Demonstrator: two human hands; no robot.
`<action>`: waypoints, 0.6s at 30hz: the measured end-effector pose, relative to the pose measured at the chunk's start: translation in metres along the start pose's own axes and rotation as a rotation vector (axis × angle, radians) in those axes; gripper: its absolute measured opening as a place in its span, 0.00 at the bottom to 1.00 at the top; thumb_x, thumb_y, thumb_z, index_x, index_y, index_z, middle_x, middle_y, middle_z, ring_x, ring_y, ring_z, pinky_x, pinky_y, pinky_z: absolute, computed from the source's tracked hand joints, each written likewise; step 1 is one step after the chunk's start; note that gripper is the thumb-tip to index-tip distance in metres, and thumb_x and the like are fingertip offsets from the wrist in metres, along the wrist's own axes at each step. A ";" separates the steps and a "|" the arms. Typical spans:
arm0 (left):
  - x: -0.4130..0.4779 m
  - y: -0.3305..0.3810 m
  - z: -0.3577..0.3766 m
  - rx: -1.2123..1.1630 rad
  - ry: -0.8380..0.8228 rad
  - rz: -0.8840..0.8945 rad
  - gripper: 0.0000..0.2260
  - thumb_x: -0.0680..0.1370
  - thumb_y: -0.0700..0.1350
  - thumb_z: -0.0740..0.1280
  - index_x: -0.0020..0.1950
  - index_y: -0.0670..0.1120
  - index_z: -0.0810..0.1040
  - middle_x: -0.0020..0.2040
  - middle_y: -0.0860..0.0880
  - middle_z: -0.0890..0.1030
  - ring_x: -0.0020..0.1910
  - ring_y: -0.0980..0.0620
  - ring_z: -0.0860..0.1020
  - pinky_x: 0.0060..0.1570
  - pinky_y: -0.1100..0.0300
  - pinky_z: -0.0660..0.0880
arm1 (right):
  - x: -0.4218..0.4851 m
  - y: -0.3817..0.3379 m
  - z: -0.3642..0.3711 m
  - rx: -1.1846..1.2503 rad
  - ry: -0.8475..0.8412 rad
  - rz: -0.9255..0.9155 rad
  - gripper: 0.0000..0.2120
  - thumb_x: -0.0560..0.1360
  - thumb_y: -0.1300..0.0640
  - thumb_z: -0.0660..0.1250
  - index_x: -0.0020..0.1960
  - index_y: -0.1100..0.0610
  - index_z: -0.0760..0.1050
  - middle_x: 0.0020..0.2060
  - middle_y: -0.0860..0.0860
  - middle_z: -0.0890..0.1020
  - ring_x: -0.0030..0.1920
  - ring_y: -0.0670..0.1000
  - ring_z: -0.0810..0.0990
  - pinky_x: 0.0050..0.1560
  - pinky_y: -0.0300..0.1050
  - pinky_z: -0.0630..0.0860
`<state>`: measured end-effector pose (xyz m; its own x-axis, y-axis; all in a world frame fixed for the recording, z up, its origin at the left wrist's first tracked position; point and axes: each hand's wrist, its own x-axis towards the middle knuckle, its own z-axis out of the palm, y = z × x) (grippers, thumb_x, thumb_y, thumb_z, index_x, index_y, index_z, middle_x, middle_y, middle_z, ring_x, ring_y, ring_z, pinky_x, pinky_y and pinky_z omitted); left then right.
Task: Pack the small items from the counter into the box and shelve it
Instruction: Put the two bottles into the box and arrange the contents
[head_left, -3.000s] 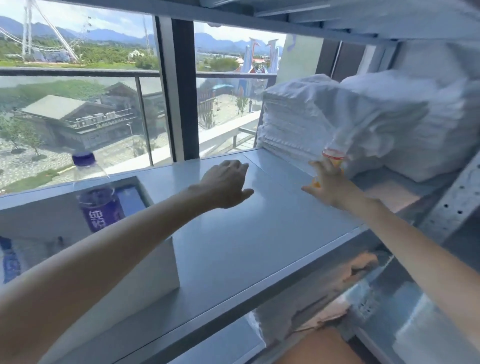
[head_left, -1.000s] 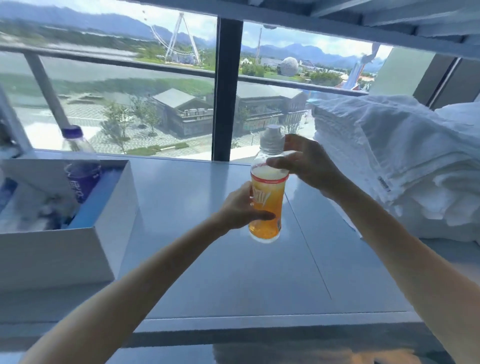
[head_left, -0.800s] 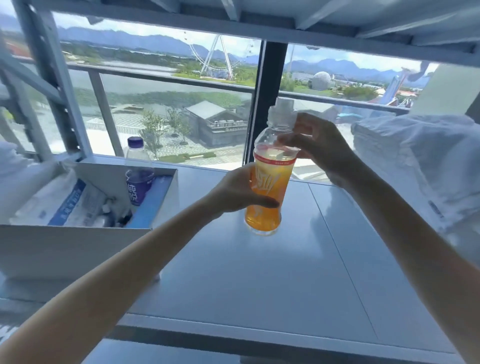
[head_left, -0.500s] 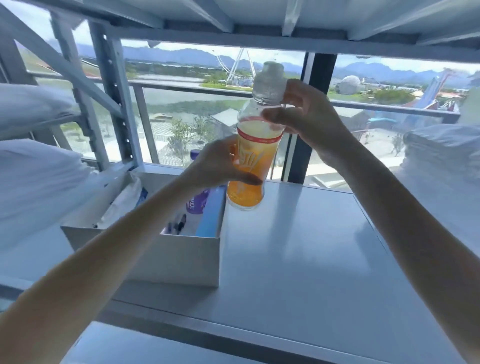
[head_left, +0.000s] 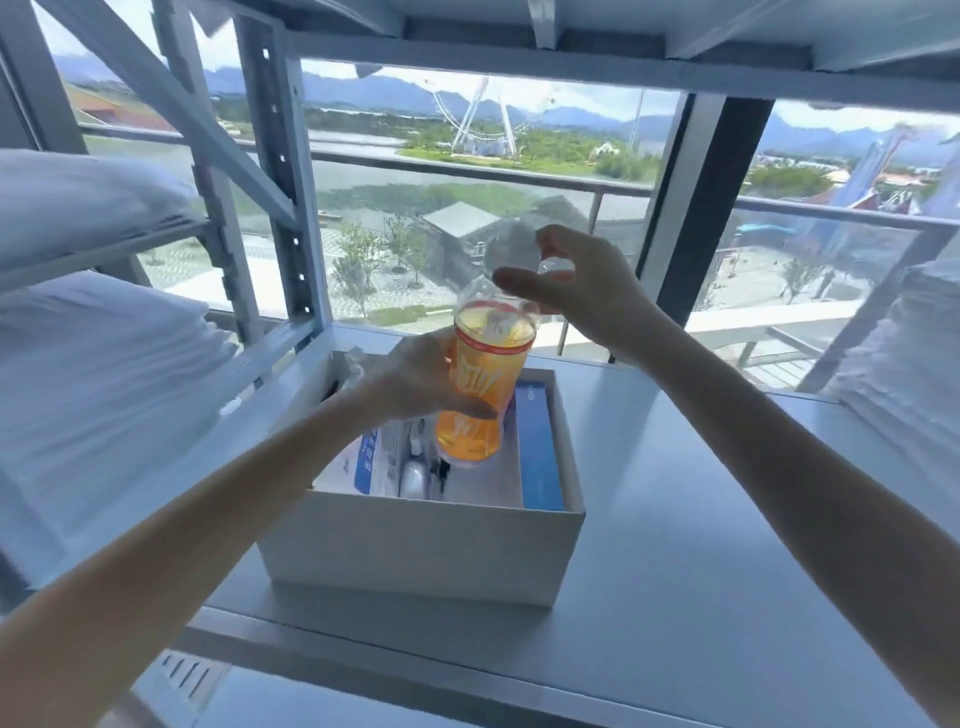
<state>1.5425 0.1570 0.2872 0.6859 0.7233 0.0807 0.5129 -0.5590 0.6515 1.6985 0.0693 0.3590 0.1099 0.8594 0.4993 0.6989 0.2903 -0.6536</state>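
One clear plastic bottle of orange drink (head_left: 480, 395), red-banded label, pale cap (head_left: 511, 249) on top, leaning slightly, held over the open mouth of one white cardboard box (head_left: 415, 551). Two hands on it. Left hand (head_left: 415, 382) wrapped round the labelled middle, thumb across the front. Right hand (head_left: 582, 291) pinching at the neck and cap, thumb below, fingers arched over the top. Lower end of bottle inside the box outline, probably below the rim; contact with the box floor not readable from this angle. Box sitting on one grey metal shelf (head_left: 701, 545), toward its left end, near one perforated upright post (head_left: 291, 208). Inside the box, counted: one flat blue carton (head_left: 540, 457) standing along the right wall, one white packet with blue print (head_left: 382, 457) lying at the left, plus small dark and white bits between them, too blurred to count. Left of the box, on the neighbouring rack: two stacks of white bedding, one upper (head_left: 78, 208), one lower (head_left: 93, 364), on separate levels. Far right on the same shelf: one stack of folded white towels (head_left: 904, 374), well apart from the box. Behind it all, window glass split by one dark mullion (head_left: 696, 208); one ferris wheel (head_left: 478, 119) outside.
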 end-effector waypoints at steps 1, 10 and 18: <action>0.004 -0.008 0.000 0.003 -0.026 -0.018 0.25 0.63 0.52 0.77 0.57 0.47 0.77 0.52 0.49 0.81 0.52 0.51 0.78 0.57 0.50 0.74 | 0.001 0.005 0.003 0.009 -0.006 0.021 0.20 0.69 0.49 0.73 0.55 0.58 0.76 0.49 0.50 0.79 0.49 0.54 0.81 0.54 0.56 0.78; 0.016 -0.043 0.021 -0.010 -0.281 0.061 0.15 0.65 0.49 0.77 0.48 0.54 0.79 0.43 0.60 0.81 0.41 0.65 0.79 0.41 0.72 0.73 | -0.011 0.042 0.039 -0.029 -0.119 0.193 0.19 0.68 0.50 0.74 0.54 0.58 0.76 0.49 0.53 0.82 0.47 0.54 0.83 0.50 0.52 0.79; 0.029 -0.057 0.034 -0.022 -0.369 0.056 0.17 0.66 0.46 0.77 0.52 0.49 0.78 0.46 0.54 0.81 0.42 0.61 0.80 0.39 0.72 0.75 | -0.016 0.059 0.056 -0.037 -0.166 0.225 0.17 0.67 0.55 0.75 0.51 0.61 0.75 0.47 0.55 0.82 0.42 0.50 0.84 0.42 0.43 0.79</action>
<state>1.5506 0.1958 0.2266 0.8546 0.4946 -0.1579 0.4606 -0.5819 0.6703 1.6983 0.0964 0.2803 0.1503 0.9585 0.2422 0.6956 0.0716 -0.7149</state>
